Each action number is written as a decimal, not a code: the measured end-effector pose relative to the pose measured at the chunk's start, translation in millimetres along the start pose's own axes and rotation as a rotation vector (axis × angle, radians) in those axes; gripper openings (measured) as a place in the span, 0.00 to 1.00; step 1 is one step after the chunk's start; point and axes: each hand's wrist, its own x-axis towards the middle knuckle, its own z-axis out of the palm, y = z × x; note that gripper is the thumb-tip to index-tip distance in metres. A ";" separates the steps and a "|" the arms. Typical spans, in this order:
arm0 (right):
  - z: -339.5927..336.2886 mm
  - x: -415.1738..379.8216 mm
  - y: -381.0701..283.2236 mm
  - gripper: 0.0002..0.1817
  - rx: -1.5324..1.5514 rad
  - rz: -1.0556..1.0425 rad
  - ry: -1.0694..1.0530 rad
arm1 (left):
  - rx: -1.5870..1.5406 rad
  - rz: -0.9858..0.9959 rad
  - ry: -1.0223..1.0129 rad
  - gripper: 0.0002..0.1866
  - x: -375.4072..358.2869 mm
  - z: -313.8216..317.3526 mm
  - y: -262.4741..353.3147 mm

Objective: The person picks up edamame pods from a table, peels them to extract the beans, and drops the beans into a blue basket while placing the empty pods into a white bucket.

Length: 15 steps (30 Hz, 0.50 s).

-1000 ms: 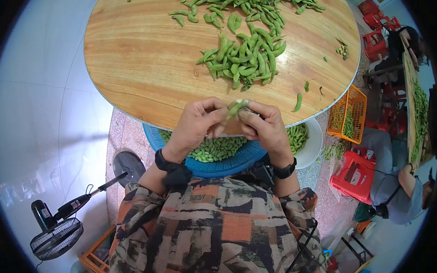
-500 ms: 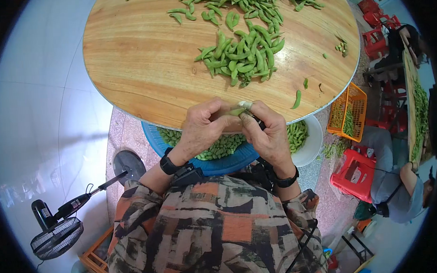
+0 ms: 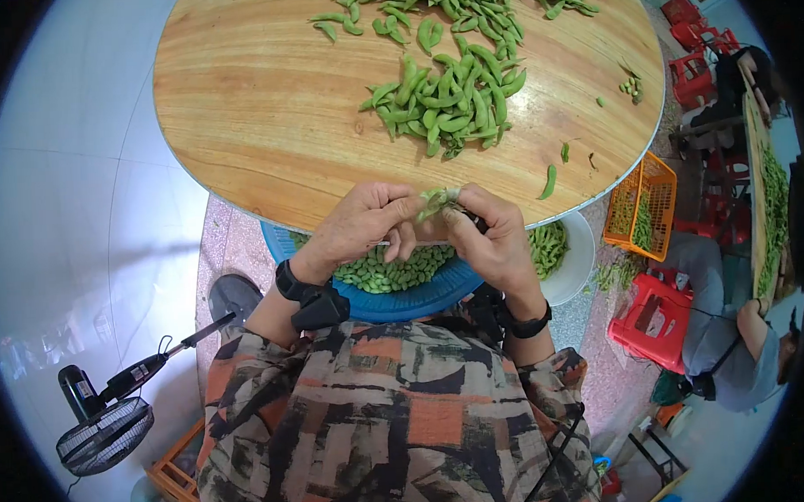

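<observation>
Between my hands, over the near edge of the round wooden table [image 3: 264, 105], is a split-looking green soybean pod [image 3: 433, 202]. My right hand [image 3: 493, 234] pinches its right end between thumb and curled fingers; a dark object shows by that index finger, too covered to name. At the pod's left end, the thumb and index finger of my left hand [image 3: 363, 221] close on it, its lower fingers hanging looser. Just beyond lies a heap of whole soybean pods [image 3: 454, 103]. Below my hands a blue basin [image 3: 395, 306] holds shelled green soybeans [image 3: 389, 273].
A white bucket [image 3: 582, 258] of pods stands right of the basin. Beyond it are an orange crate [image 3: 661, 189] and a red stool [image 3: 648, 324]. A black fan [image 3: 107, 436] is at left. Another person [image 3: 733, 354] sits at right beside a second pod-covered table.
My left hand has shifted slightly up, its wrist turning and its lower fingers loosening. The pod now looks more opened up. My right hand has barely moved.
</observation>
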 end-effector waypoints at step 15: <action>26.7 -0.1 5.8 0.12 -0.580 -0.549 0.410 | -0.338 0.307 0.169 0.16 12.7 32.3 -31.6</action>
